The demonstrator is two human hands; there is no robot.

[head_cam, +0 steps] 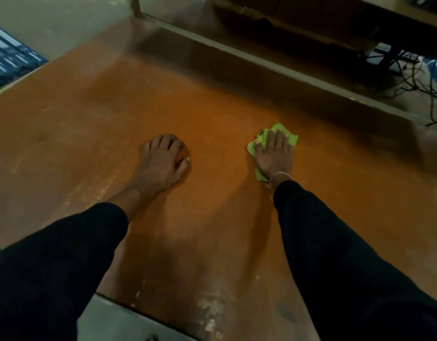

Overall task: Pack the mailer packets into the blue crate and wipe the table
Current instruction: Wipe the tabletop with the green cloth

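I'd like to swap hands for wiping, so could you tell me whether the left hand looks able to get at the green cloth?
Probably yes: only bare table lies between the left hand and the green cloth, though the right hand presses it flat.

Only one view on my end: head camera, wide-angle, looking forward and steeply down from above table [212, 99]. Both forearms enter from bottom edge, near lens. Table's far edge runs diagonally across upper right, floor beyond.

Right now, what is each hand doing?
Left hand: open, resting on the table, holding nothing.
Right hand: open, fingers flat, pressing the green cloth on the table.
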